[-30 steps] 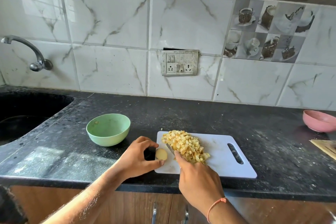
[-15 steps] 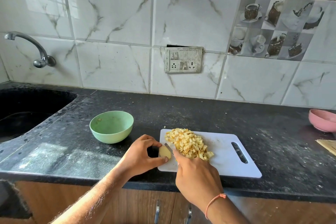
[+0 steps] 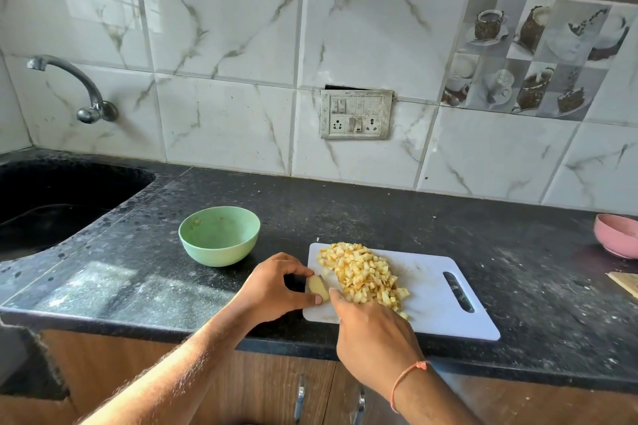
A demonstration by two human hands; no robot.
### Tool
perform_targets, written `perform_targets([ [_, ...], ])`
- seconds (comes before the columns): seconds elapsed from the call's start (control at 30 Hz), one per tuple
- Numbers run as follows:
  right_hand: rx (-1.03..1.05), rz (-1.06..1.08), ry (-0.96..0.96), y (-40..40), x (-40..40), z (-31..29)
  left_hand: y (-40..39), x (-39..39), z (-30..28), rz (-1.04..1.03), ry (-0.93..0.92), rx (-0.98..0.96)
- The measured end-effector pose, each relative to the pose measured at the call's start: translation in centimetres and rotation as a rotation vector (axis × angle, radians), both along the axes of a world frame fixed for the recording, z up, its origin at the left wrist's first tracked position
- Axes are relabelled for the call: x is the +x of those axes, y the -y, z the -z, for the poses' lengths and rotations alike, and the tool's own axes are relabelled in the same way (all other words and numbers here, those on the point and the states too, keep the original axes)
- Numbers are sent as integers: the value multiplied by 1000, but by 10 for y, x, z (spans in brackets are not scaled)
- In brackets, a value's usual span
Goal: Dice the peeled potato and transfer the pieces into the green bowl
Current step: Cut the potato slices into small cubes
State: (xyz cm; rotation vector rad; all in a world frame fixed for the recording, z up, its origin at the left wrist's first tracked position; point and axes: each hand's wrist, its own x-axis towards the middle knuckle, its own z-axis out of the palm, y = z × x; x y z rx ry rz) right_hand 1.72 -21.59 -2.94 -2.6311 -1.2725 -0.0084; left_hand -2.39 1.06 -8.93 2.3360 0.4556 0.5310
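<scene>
A white cutting board lies on the dark speckled surface, near its front edge. On the board sits a big heap of small yellow potato cubes. The heap runs from the board's far left corner down toward the near side.

The left hand is at the board's left edge, at about 9 o'clock from the heap. Its thumb and curled fingers pinch the last uncut piece of potato. This piece is pale and rests on the board's left edge, just beside the heap.

The right hand comes in from 6 o'clock, over the near side of the board. Its fingers are curled down and its pointing finger reaches out toward the potato piece. A thin bit of a knife blade shows between the potato piece and the heap. The knife's handle is hidden under the hand, so I cannot tell how the hand grips it. A thin orange string is tied around the right wrist.

The green bowl stands upright on the surface at about 10 o'clock from the board, near it but not touching. Only a few tiny bits are stuck inside it.

A dark sink is far off at 9 o'clock, with a metal tap on the wall above it. A pink bowl sits at the far right edge, at 3 o'clock.
</scene>
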Motion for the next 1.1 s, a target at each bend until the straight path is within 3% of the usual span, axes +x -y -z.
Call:
perform_targets([
  [0.33,-36,29,-30,41,-22,3,2,-1,1,-27,-1,20],
  [0.63,123,27,48,31,-19,-4,5,-12,-3,24,52,31],
  [0.77,118,9,69,17,-18,-6,10,-32,4,75,180,220],
  [0.9,65,-9,96,10,-19,-5,21,-44,6,176,148,442],
  [1.1,13,-17,141,5,-14,-3,26,-44,8,145,114,498],
])
